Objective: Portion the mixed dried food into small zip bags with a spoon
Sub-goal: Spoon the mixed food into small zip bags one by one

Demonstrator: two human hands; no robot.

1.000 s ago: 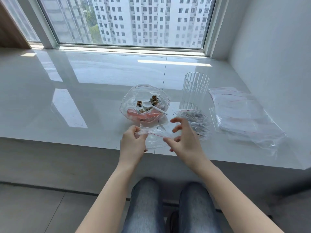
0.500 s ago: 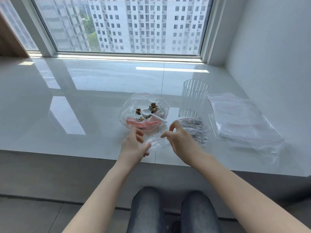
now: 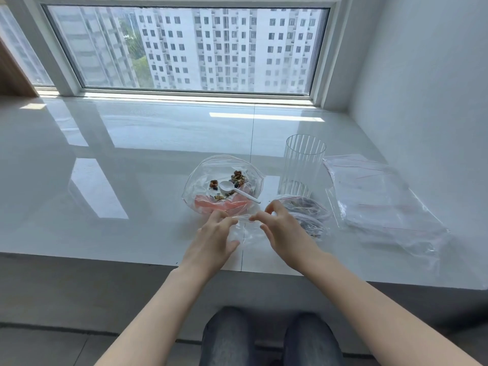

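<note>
— Two hands, what are they doing?
— Left hand (image 3: 215, 240) and right hand (image 3: 284, 233) are pinching the small zip bag (image 3: 244, 232), just in front of the big food bag (image 3: 223, 184).
— And the spoon (image 3: 233, 190)?
— Lying inside it, handle pointing toward the right hand.

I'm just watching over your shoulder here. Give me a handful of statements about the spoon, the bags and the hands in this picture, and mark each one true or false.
1. The white spoon lies in the large open bag with the dried food. True.
2. The right hand holds the spoon. False: it pinches the top edge of a small clear bag.
3. The left hand also holds that small bag. True.
4. The ribbed clear cup lies on its side. False: it stands upright.
5. The stack of empty zip bags lies left of the cup. False: it lies to its right.
</note>
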